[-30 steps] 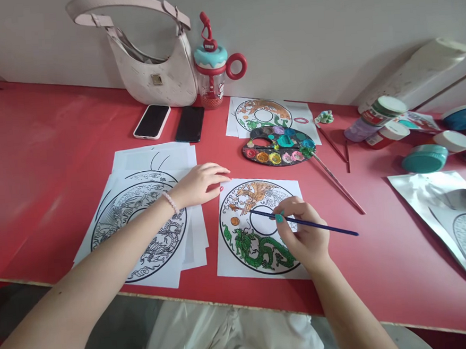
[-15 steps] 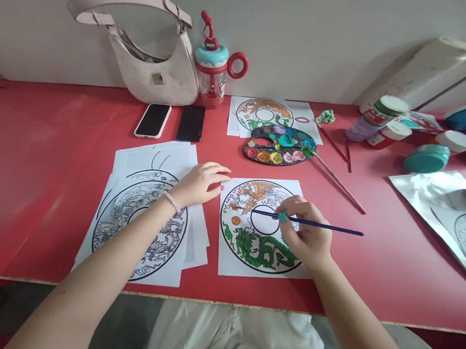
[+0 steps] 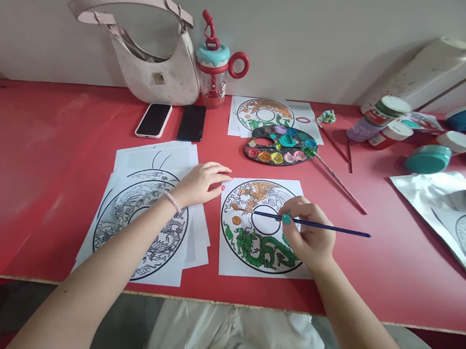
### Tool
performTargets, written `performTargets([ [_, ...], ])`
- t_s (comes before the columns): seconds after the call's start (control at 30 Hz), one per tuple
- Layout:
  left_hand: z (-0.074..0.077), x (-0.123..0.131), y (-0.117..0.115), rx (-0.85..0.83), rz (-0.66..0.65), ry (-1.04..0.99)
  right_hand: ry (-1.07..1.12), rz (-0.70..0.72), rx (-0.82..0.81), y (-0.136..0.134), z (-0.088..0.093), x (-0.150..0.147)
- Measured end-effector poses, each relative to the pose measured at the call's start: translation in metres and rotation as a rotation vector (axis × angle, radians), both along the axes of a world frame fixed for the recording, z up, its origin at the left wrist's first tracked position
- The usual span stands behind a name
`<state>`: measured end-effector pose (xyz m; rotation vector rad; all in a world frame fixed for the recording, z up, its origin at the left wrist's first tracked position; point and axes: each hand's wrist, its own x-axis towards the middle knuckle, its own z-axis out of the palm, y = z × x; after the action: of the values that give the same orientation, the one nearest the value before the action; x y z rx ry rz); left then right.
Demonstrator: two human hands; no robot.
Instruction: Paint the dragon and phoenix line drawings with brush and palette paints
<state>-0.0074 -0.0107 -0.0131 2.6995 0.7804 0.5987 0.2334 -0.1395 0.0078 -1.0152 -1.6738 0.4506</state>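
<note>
My right hand (image 3: 309,233) pinches a thin blue paintbrush (image 3: 332,228), its tip resting near the orange bird on a round colouring sheet (image 3: 260,225) with a green dragon below. My left hand (image 3: 201,183) lies flat with fingers stretched out, pressing the left edge of that sheet and a stack of uncoloured printed sheets (image 3: 144,218). A black palette (image 3: 279,145) with many paint wells sits just beyond the sheet.
On the red table (image 3: 36,156): a beige handbag (image 3: 154,68), a lidded cup (image 3: 214,72), two phones (image 3: 173,121), a second coloured sheet (image 3: 266,113), loose brushes (image 3: 339,180), paint jars (image 3: 389,121) at the right and foil-backed sheets (image 3: 442,197).
My right hand and the brush have drifted slightly to the right across the sheet. My left hand has stayed put.
</note>
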Motion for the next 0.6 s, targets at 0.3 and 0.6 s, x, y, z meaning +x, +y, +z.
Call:
performTargets([
  [0.3,-0.0003,-0.0004,0.0003,-0.001,0.0,-0.004,-0.037,-0.021,-0.047,0.0014,-0.0013,-0.0001],
  [0.6,0.0002,0.0001,0.0001,-0.008,0.002,-0.012,-0.025,-0.017,-0.018,0.0003,-0.0009,0.0005],
])
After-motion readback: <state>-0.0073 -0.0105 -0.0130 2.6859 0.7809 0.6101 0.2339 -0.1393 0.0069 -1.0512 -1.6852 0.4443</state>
